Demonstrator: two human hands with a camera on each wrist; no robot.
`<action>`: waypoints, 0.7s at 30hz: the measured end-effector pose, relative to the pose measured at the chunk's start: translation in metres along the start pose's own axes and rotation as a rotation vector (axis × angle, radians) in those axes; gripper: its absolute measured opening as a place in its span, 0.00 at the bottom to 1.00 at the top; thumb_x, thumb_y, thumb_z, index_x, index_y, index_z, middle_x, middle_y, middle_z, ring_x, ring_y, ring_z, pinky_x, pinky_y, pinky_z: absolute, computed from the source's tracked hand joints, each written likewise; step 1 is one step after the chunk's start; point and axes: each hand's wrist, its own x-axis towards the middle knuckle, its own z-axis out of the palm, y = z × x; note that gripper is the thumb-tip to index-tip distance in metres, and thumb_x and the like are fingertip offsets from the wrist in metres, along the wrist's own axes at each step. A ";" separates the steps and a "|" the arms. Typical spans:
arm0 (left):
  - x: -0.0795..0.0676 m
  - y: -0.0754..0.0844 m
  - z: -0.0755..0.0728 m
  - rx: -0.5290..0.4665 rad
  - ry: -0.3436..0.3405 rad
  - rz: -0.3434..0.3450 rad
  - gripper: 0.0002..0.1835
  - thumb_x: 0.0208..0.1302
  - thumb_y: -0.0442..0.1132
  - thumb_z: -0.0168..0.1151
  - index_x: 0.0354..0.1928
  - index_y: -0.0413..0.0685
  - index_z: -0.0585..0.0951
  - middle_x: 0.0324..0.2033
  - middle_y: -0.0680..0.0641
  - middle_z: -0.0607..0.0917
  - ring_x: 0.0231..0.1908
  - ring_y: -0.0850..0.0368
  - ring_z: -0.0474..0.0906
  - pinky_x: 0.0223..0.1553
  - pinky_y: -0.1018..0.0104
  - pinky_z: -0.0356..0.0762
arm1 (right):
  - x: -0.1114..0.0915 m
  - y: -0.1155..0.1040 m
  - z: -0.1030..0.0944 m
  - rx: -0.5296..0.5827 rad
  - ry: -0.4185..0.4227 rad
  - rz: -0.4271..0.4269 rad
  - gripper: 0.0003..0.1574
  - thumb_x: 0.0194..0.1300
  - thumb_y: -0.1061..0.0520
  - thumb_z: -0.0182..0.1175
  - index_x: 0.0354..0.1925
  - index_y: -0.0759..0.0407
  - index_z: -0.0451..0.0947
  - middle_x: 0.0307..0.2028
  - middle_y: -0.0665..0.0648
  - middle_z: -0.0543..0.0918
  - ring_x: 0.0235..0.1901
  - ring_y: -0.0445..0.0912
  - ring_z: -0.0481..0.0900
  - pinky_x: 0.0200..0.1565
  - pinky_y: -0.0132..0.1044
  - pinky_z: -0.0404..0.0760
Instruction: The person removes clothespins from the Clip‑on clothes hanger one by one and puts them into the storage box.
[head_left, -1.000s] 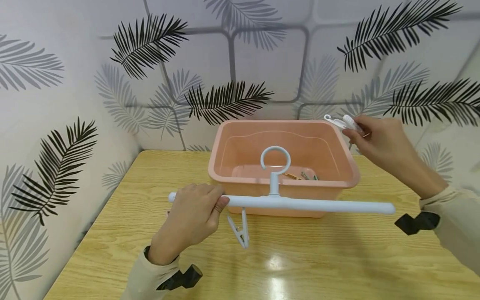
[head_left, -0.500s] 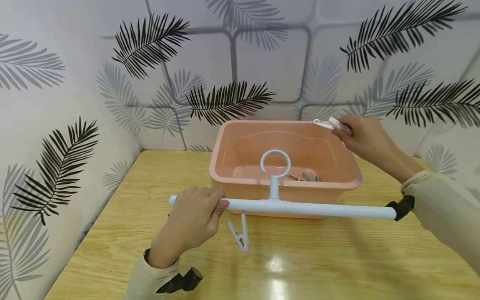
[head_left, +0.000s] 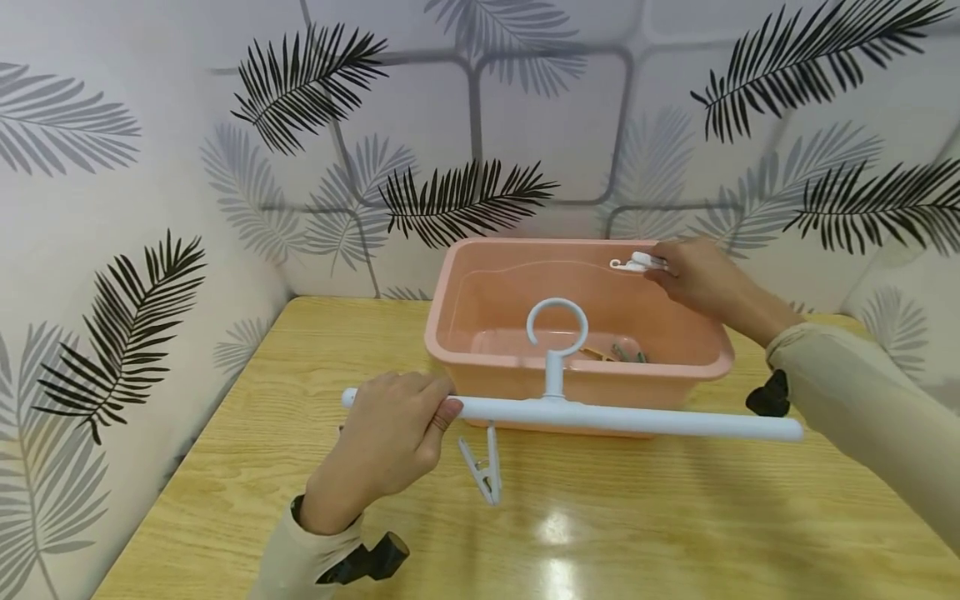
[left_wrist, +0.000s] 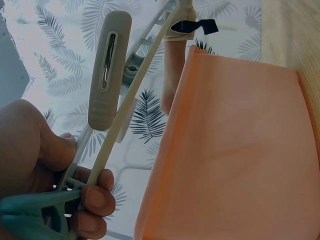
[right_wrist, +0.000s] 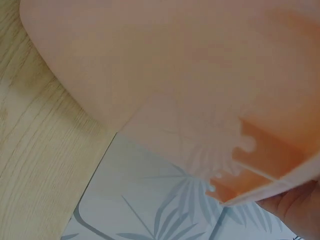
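My left hand (head_left: 390,437) grips the left part of a pale blue-white clothes hanger (head_left: 660,419), its hook upright. A light grey clip (head_left: 483,471) hangs under the bar, just right of that hand. Up close in the left wrist view, this grey clip (left_wrist: 110,70) and a teal clip (left_wrist: 35,212) by my fingers are seen on the hanger. My right hand (head_left: 697,279) pinches a small white clip (head_left: 641,262) with a ringed end, over the back right of the tub. In the right wrist view only part of the right hand (right_wrist: 302,212) shows behind the tub wall.
A peach plastic tub (head_left: 570,365) stands on the wooden table (head_left: 637,517) against the patterned wall. On its floor lie a few clips (head_left: 626,354), orange-brown and green. The hanger bar crosses in front of the tub's near side.
My right hand has moved left and a little down with the white clip, from the tub's right rim to over its inside. The left hand and hanger stay almost in place.
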 end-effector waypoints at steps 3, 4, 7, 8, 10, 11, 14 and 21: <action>0.000 0.001 -0.001 -0.004 0.003 0.006 0.10 0.68 0.40 0.56 0.26 0.50 0.75 0.18 0.57 0.70 0.18 0.62 0.64 0.21 0.66 0.64 | 0.003 0.002 0.005 -0.004 -0.030 -0.036 0.09 0.61 0.66 0.64 0.41 0.69 0.79 0.23 0.59 0.80 0.19 0.48 0.71 0.24 0.43 0.69; 0.001 0.001 0.000 -0.006 0.005 0.009 0.10 0.68 0.40 0.57 0.26 0.50 0.75 0.18 0.57 0.69 0.18 0.62 0.64 0.21 0.67 0.64 | 0.004 0.002 0.006 -0.004 -0.038 -0.049 0.09 0.60 0.67 0.64 0.40 0.69 0.79 0.23 0.60 0.80 0.19 0.48 0.72 0.24 0.44 0.70; 0.002 0.001 -0.001 -0.016 0.008 0.018 0.10 0.68 0.40 0.56 0.26 0.50 0.75 0.17 0.57 0.69 0.18 0.62 0.64 0.21 0.67 0.63 | 0.005 0.004 0.012 -0.004 -0.094 -0.091 0.05 0.58 0.68 0.65 0.34 0.68 0.78 0.22 0.58 0.79 0.19 0.47 0.72 0.25 0.43 0.71; 0.002 0.001 -0.001 -0.017 0.009 0.020 0.11 0.68 0.40 0.56 0.26 0.50 0.75 0.18 0.57 0.69 0.18 0.62 0.64 0.21 0.67 0.63 | 0.005 0.005 0.015 -0.017 -0.118 -0.105 0.04 0.58 0.68 0.65 0.32 0.66 0.78 0.22 0.56 0.78 0.19 0.46 0.71 0.25 0.42 0.71; 0.002 0.000 -0.001 -0.015 0.007 0.019 0.11 0.68 0.40 0.56 0.26 0.50 0.74 0.18 0.57 0.69 0.18 0.62 0.63 0.21 0.67 0.63 | 0.006 0.006 0.022 -0.039 -0.161 -0.151 0.07 0.56 0.68 0.66 0.28 0.64 0.76 0.20 0.54 0.77 0.20 0.46 0.71 0.26 0.43 0.72; 0.002 0.000 -0.002 -0.015 0.004 0.017 0.11 0.68 0.40 0.56 0.26 0.50 0.74 0.17 0.57 0.69 0.18 0.62 0.63 0.21 0.68 0.63 | 0.006 0.007 0.026 -0.060 -0.180 -0.177 0.08 0.55 0.68 0.67 0.26 0.62 0.76 0.20 0.53 0.76 0.20 0.47 0.71 0.27 0.44 0.73; 0.001 0.000 -0.003 -0.015 -0.002 0.011 0.11 0.69 0.41 0.55 0.26 0.51 0.73 0.18 0.58 0.68 0.18 0.63 0.62 0.22 0.68 0.62 | 0.007 0.004 0.035 -0.127 -0.265 -0.243 0.11 0.51 0.68 0.69 0.24 0.60 0.74 0.19 0.53 0.76 0.21 0.49 0.74 0.29 0.47 0.75; -0.002 0.000 -0.004 -0.020 0.003 0.010 0.12 0.69 0.42 0.55 0.25 0.51 0.74 0.17 0.58 0.67 0.18 0.63 0.62 0.22 0.67 0.62 | 0.006 -0.002 0.043 -0.249 -0.395 -0.335 0.14 0.50 0.65 0.71 0.21 0.56 0.73 0.18 0.52 0.75 0.22 0.52 0.75 0.30 0.48 0.76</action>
